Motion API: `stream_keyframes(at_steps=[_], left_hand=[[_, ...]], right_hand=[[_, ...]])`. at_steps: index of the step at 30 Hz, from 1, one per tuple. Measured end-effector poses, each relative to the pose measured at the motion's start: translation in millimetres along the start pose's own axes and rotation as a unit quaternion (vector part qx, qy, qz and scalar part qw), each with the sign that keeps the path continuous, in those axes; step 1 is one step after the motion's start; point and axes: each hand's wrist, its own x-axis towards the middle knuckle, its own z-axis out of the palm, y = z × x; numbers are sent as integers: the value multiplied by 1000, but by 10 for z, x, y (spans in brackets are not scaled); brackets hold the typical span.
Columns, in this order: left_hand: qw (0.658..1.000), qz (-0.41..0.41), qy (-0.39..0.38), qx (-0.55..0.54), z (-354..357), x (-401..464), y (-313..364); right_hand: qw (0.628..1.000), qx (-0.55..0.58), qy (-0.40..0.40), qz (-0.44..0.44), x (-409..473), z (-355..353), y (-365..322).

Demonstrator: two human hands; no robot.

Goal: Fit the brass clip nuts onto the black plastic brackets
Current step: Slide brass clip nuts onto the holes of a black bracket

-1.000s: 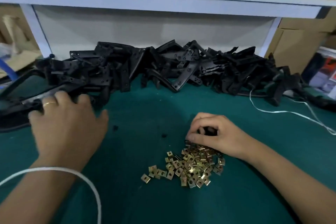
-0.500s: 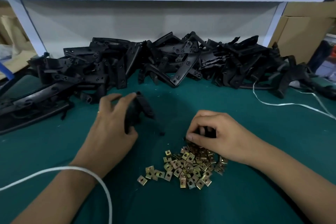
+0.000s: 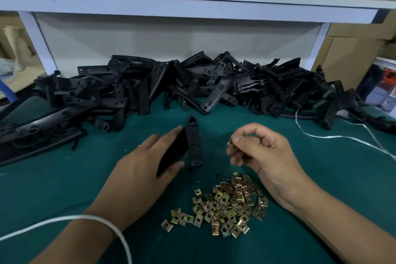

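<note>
My left hand (image 3: 141, 169) grips a black plastic bracket (image 3: 192, 141) and holds it upright over the green table (image 3: 64, 178), its long flat face toward me. My right hand (image 3: 259, 150) is raised just right of the bracket and pinches one brass clip nut (image 3: 230, 143) between thumb and forefinger. A short gap lies between nut and bracket. A loose heap of several brass clip nuts (image 3: 225, 206) lies on the table below and between my hands.
A long pile of black brackets (image 3: 192, 85) runs along the back of the table under a white shelf (image 3: 192, 8). White strapping (image 3: 342, 137) trails at the right. A white cord (image 3: 90, 218) loops over my left wrist. Cardboard boxes (image 3: 351, 53) stand at the right.
My left hand took a bracket from the left of the pile and brought it to the middle. My right hand lifted off the nut heap with one nut pinched.
</note>
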Motion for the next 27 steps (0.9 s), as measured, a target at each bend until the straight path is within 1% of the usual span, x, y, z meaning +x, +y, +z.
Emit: stream_keyframes(at_steps=[4,10,14,20,27], left_hand=[[999,27,-16,41,16,-2,35],[996,49,-26,64,32,-9,44],[996,57,-30,54,36,-18,43],[996,64,-42,55,30,-13,59],[995,76,-45,54,21,-26,59]], right_hand=[[999,28,-17,-3,-31,48,-20],[998,62,-13,7,-43,120,5],[999,48,-13,10,-48,152,9],[999,35,-38,-2,-60,167,8],[999,15,-25,-18,-69,204,22]])
